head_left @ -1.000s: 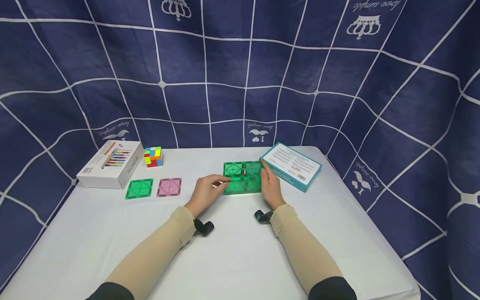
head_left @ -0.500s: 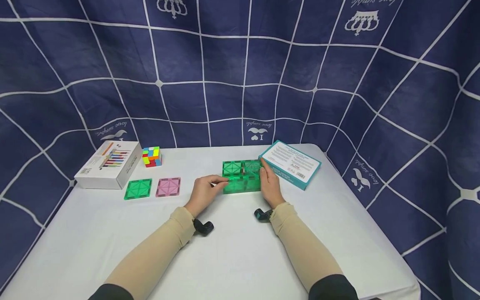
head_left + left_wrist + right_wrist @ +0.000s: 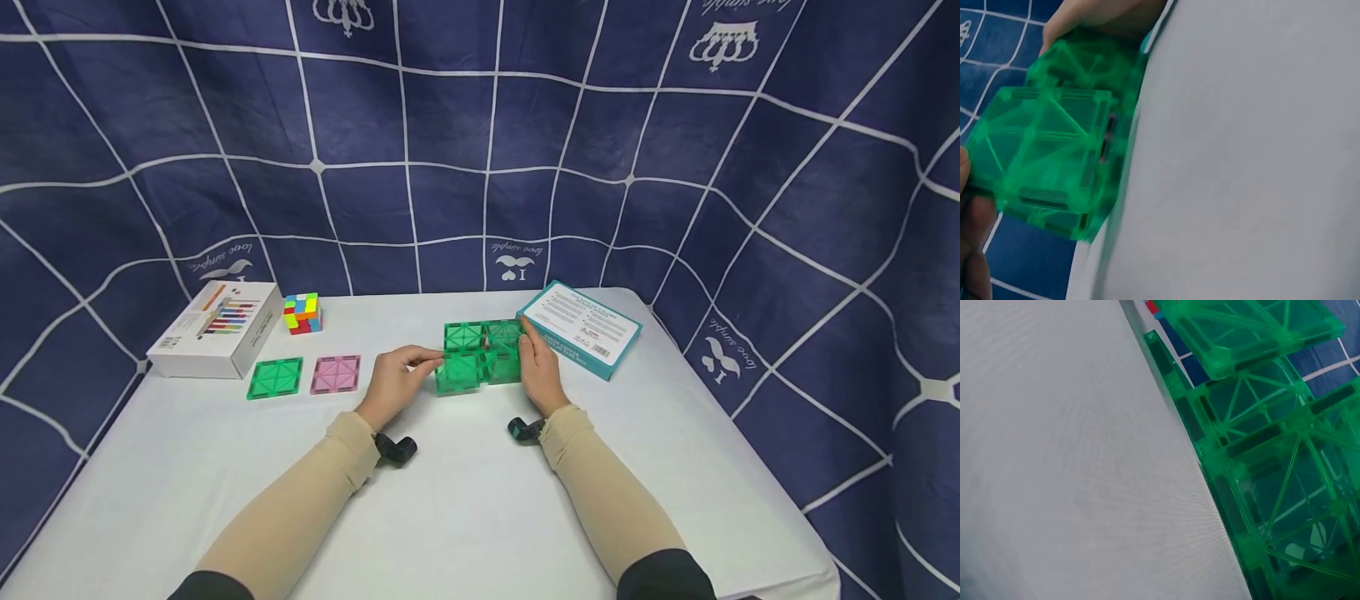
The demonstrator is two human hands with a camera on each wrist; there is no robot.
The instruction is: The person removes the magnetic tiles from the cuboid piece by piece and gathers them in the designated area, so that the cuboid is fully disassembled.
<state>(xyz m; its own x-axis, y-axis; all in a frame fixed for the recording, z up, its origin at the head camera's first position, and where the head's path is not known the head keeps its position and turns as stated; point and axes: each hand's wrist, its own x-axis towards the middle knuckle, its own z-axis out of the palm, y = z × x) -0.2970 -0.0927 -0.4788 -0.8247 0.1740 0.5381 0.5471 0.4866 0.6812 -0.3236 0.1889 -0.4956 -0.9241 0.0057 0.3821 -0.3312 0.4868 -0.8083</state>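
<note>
Clear green magnetic tiles form a boxy block [image 3: 501, 350] near the table's far middle, with small hollows showing in its top. My left hand [image 3: 393, 379] pinches the left edge of one square green magnetic tile [image 3: 457, 372]. That tile stands slanted at the block's front left, out of line with the tiles beside it; the left wrist view shows the tile [image 3: 1041, 147] between thumb and fingers at the left edge. Around the block's right end, my right hand [image 3: 542, 371] holds it. The right wrist view shows the green block [image 3: 1297, 487] but none of that hand.
Left of the block lie a flat green tile [image 3: 275, 378] and a pink tile [image 3: 335, 374]. Behind them stand a white box [image 3: 217, 329] and a puzzle cube [image 3: 302, 313]. A teal-edged box [image 3: 581, 327] lies just right of the block, near the blue curtain [image 3: 450, 208].
My left hand has moved slightly left and toward me, drawing the front left green tile away from the block's face. The right hand has stayed at the block's right end.
</note>
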